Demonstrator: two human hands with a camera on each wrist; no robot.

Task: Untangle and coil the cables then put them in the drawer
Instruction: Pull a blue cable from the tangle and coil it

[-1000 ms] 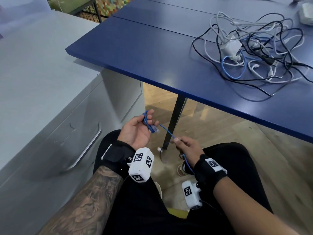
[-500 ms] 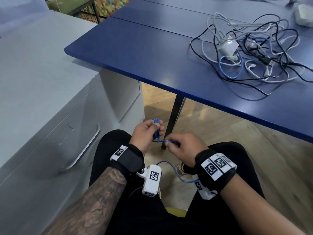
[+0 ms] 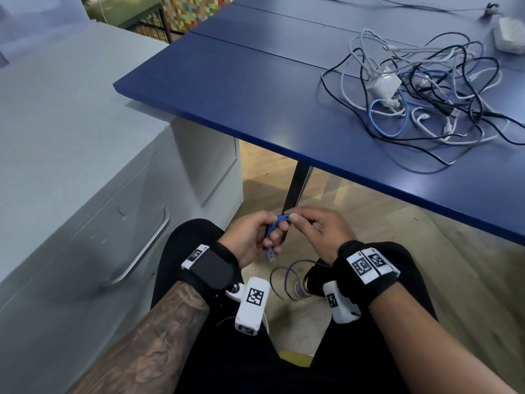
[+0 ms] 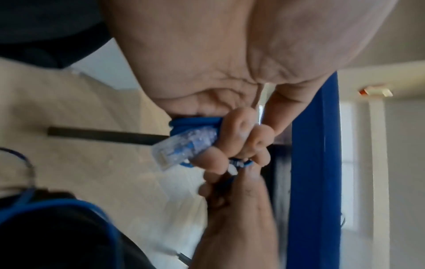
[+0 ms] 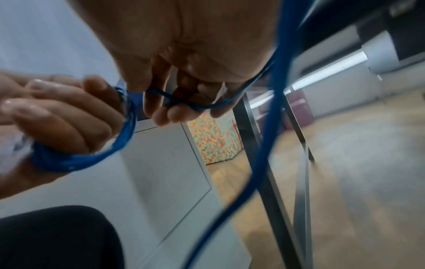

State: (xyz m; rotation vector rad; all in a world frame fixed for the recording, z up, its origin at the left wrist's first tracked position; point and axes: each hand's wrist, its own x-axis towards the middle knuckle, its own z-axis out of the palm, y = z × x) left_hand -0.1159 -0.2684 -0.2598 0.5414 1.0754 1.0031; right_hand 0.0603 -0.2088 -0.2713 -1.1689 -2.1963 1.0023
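Observation:
Over my lap, my left hand (image 3: 255, 237) holds a small coil of blue cable (image 3: 273, 228) wound round its curled fingers. The cable's clear plug (image 4: 184, 145) sticks out below those fingers. My right hand (image 3: 315, 226) pinches the same blue cable (image 5: 184, 102) right beside the coil, fingertips touching the left hand. The loose tail (image 5: 264, 127) hangs down in a loop (image 3: 292, 274) between my knees. A tangle of black, white and blue cables (image 3: 420, 103) lies on the blue table (image 3: 241, 89), with a white charger (image 3: 382, 83) in it. The closed grey drawer (image 3: 85, 251) with its metal handle (image 3: 142, 251) is to my left.
The grey cabinet top (image 3: 62, 115) runs along the left. A black table leg (image 3: 295, 189) stands just beyond my hands over the wooden floor (image 3: 426, 280). A second white adapter (image 3: 508, 38) lies at the table's far right.
My right hand has come in from the stretched-out cable to meet the left hand, laying another turn on the coil. The left hand has turned palm-down, and the hanging tail has grown shorter.

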